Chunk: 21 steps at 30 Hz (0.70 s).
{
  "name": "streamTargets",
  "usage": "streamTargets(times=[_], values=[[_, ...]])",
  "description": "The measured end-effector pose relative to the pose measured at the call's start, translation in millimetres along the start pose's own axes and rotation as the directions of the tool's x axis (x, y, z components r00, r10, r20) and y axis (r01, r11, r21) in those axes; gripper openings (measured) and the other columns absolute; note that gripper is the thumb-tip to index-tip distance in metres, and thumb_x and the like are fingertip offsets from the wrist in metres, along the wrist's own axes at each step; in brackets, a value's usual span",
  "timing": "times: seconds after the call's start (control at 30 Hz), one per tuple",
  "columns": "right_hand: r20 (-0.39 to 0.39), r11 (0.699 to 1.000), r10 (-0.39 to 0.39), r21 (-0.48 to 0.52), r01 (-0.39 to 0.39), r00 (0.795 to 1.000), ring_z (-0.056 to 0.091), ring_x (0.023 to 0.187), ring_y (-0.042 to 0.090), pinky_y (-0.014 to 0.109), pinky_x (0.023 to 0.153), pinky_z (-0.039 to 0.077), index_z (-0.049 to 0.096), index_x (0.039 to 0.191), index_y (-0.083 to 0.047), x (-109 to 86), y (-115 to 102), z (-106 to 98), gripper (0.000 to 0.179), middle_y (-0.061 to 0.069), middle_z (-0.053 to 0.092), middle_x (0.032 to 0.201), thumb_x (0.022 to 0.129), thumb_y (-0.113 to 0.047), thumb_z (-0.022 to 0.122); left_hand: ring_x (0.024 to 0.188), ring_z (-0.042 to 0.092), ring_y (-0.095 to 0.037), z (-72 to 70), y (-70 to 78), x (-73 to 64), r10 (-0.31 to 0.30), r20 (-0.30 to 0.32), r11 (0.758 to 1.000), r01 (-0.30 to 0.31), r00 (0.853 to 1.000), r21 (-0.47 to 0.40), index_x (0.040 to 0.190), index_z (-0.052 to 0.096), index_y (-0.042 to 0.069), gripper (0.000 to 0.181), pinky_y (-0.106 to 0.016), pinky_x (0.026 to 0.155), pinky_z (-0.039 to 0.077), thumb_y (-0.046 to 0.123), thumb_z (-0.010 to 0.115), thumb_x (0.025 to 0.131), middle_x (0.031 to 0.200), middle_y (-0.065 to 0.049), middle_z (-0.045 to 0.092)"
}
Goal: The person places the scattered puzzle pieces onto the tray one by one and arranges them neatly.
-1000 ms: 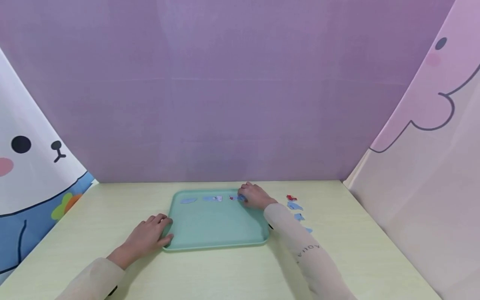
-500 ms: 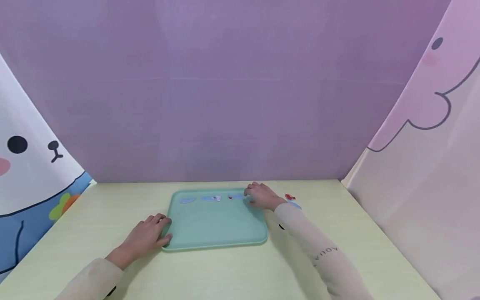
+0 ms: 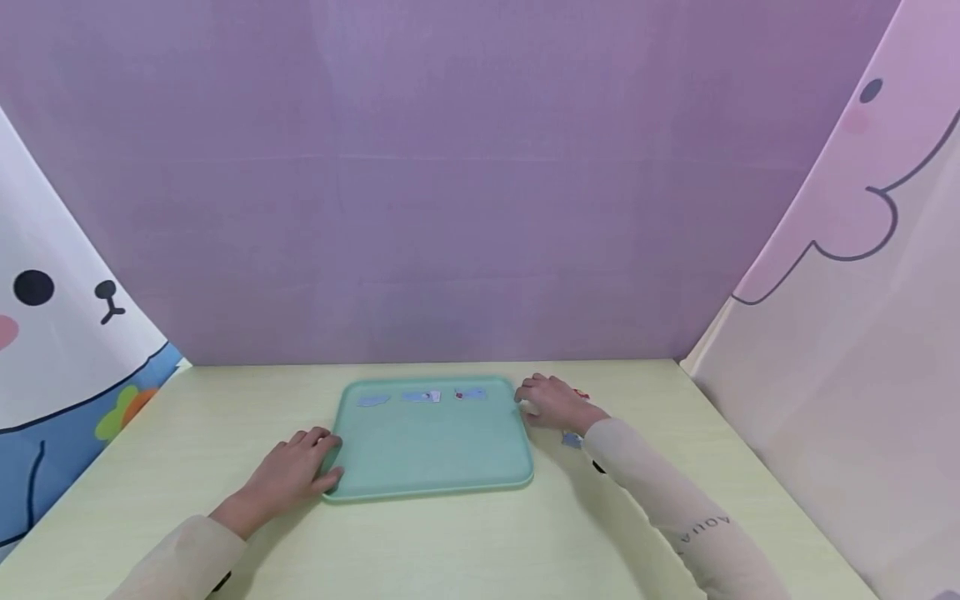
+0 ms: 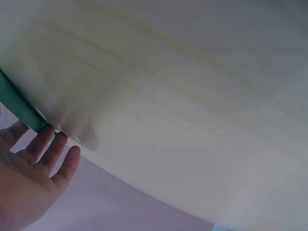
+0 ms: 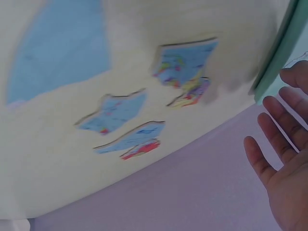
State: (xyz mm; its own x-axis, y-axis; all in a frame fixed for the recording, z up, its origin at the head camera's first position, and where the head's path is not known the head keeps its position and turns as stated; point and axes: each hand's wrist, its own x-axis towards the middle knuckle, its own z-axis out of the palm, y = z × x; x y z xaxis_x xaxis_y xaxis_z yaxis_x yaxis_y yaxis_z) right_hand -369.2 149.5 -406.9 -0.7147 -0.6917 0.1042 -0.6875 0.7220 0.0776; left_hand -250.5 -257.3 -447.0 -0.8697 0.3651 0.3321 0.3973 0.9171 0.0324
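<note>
We see a green tray [image 3: 431, 454] in the middle of the table [image 3: 450, 550], its long axis running left to right. Our left hand [image 3: 288, 475] rests with relaxed fingers on the tray's near left corner; our right hand [image 3: 551, 402], fingers straight, holds nothing just off its far right corner. Three puzzle pieces [image 3: 423, 397] line the tray's far edge; loose pieces [image 5: 144, 110] lie on the table beside the right hand.

Both arms wear long pale beige sleeves [image 3: 660, 492], snug to the wrists; small dark lettering runs along the right forearm, lower right of the head view
</note>
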Motion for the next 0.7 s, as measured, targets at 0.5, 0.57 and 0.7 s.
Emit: streamTargets(times=[0.5,0.57,0.7], values=[[-0.065,0.999,0.048,0.021,-0.047,0.997,0.052,0.087,0.017,0.035,0.070,0.045,0.065,0.101,-0.009,-43.0,11,0,0.028,0.001,0.064,0.097,0.074,-0.015,0.071,0.094,0.057,-0.031,1.0,0.5,-0.3,0.004,-0.007,1.000,-0.005,1.000,-0.002,0.107,0.060,0.005,0.040,-0.045,0.065,0.048,0.033,0.066,0.079,0.108,-0.013,0.058],[-0.068,0.998,0.060,0.015,-0.059,0.996,0.052,0.086,0.016,0.034,0.069,0.044,0.066,0.101,-0.009,-48.6,12,1,0.028,0.001,0.064,0.095,0.074,-0.016,0.071,0.094,0.057,-0.031,1.5,0.3,-0.1,0.006,-0.003,1.000,-0.006,1.000,0.004,0.107,0.060,0.005,0.040,-0.045,0.065,0.048,0.034,0.066,0.079,0.108,-0.013,0.058],[-0.088,0.998,0.066,-0.002,-0.067,0.994,0.055,0.091,0.021,0.039,0.071,0.047,0.066,0.098,-0.009,-58.5,14,4,0.026,0.002,0.064,0.092,0.074,-0.017,0.070,0.094,0.057,-0.031,1.5,-0.1,0.4,0.010,-0.005,1.000,-0.010,1.000,0.014,0.107,0.060,0.005,0.041,-0.045,0.065,0.049,0.034,0.066,0.079,0.107,-0.013,0.058]])
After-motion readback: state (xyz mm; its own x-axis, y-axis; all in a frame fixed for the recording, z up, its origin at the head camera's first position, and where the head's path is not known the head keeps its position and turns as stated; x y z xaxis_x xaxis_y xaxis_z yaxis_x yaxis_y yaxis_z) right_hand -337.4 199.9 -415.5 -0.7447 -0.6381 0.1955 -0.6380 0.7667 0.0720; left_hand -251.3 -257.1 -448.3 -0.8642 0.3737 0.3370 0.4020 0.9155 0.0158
